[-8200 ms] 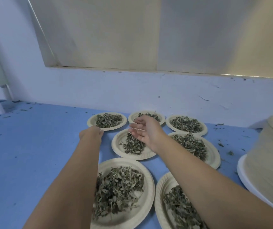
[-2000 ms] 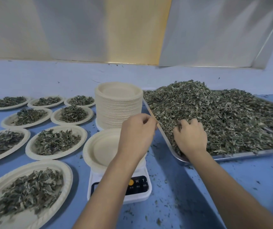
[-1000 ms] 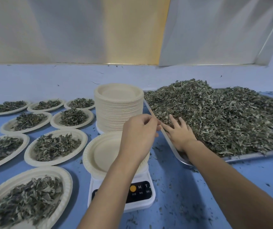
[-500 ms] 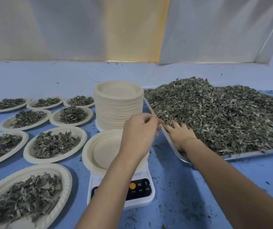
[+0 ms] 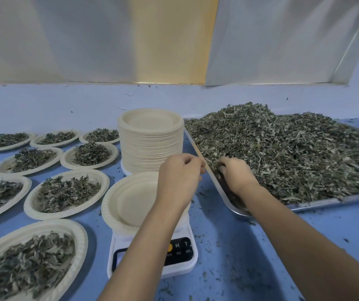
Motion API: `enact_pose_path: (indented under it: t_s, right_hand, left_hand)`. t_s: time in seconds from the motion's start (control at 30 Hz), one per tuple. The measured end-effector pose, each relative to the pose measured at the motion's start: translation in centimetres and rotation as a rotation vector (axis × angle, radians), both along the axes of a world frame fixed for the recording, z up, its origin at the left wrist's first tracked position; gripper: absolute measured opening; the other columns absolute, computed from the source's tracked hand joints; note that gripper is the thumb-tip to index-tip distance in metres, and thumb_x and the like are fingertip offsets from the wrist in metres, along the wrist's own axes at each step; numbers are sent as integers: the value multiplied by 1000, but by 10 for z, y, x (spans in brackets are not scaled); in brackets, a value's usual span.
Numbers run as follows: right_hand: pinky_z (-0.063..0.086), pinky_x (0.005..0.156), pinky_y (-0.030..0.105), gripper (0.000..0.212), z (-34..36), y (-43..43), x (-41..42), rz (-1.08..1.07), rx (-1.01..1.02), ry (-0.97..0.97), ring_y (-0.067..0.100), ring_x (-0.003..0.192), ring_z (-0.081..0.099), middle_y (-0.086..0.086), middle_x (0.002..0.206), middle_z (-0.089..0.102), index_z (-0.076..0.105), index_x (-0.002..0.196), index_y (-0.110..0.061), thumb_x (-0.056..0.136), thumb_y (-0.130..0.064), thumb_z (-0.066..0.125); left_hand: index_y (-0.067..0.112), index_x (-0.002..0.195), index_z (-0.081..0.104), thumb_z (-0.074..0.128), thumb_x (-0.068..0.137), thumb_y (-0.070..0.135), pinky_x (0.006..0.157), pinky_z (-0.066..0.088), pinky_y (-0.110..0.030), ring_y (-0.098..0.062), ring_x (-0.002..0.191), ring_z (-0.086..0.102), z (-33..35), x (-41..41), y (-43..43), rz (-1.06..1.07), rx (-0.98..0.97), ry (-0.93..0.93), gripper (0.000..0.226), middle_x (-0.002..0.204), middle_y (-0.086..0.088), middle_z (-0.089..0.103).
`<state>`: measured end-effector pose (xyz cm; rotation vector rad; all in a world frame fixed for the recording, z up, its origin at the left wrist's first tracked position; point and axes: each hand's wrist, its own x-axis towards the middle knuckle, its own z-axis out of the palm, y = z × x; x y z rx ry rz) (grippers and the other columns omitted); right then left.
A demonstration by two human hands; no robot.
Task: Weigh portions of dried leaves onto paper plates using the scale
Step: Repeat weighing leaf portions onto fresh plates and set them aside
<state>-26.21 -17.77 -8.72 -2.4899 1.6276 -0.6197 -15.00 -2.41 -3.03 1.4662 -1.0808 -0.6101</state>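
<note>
Where it lay flat, right hand (image 5: pixel 236 175) grips leaves (image 5: pixel 293 153)

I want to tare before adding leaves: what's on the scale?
An empty plate sits on the scale. The left arm covers the plate's right part and most of the display, so any reading is hidden.

Table (image 5: pixel 228 246): plain blue, speckled with dark green crumbs.
Scale (image 5: pixel 180 255): white body, black front panel, orange round button, white letters M and T.
Plate on scale (image 5: pixel 128 198): plain cream, ribbed rim.
Plate stack (image 5: pixel 150 144) behind scale: same cream, fine horizontal edge lines.
Dried leaves (image 5: pixel 293 153) right of scale: dull grey-green, pale flecks.
Tray (image 5: pixel 326 202): bare silver metal.
Filled plates (image 5: pixel 65 213) left of scale: cream rims, dark green heaps.
</note>
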Motion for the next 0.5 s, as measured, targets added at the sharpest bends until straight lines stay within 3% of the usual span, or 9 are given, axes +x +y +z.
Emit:
enact_pose_path:
  t_s: [0.13,0.2,0.23,0.3,0.33,0.4,0.43,0.5]
  right_hand:
    - [34,57,21,20,4,0,-4,-20,17,-429,19,68,53,9,87,65,65,108,-10,97,-13,49]
    - [35,50,15,16,8,2,-7,-35,47,-591,18,63,53,2,74,61,65,103,-12,97,-15,50]
    - [40,58,16,17,9,2,-8,-43,75,-681,24,71,58,4,79,64,65,106,-13,97,-17,51]
    - [46,76,33,23,12,3,-11,-61,160,-912,33,93,61,17,99,67,64,113,-5,97,-18,52]
    - [46,75,37,22,12,3,-12,-59,206,-1007,33,89,60,19,96,66,64,109,-3,97,-17,53]
    - [42,68,31,13,14,3,-13,-43,290,-1167,18,78,53,2,84,59,65,100,-13,96,-19,54]
    - [42,74,29,14,16,4,-12,-46,340,-1249,13,85,51,-5,91,57,63,107,-20,96,-21,56]
    - [40,97,34,38,18,5,-13,-77,411,-1368,14,109,50,-5,118,54,52,132,-17,95,-25,57]
  left_hand:
    - [8,87,63,45,93,13,66,46,-26,-16,76,59,5,-12,-22,-24,60,416,20,88,-6,66]
    - [5,97,56,44,96,14,64,42,-26,-17,79,51,7,-22,-35,-51,92,621,15,91,-7,56]
    - [6,102,56,44,97,16,69,43,-27,-17,85,51,7,-26,-42,-54,111,676,17,96,-7,54]
    - [5,113,56,42,99,22,85,44,-30,-19,101,51,3,-36,-54,-60,142,744,26,109,-8,55]
    - [4,120,54,41,100,24,92,42,-31,-20,110,51,1,-40,-59,-65,155,778,31,118,-9,54]
    - [4,135,47,39,100,27,101,37,-33,-23,127,44,-3,-46,-66,-75,181,833,42,136,-11,49]
    - [5,139,42,38,101,28,104,35,-33,-24,132,40,-5,-48,-69,-77,188,852,45,142,-10,44]
    - [5,144,35,37,101,30,106,33,-35,-25,136,36,-9,-50,-74,-69,186,887,49,148,-11,38]
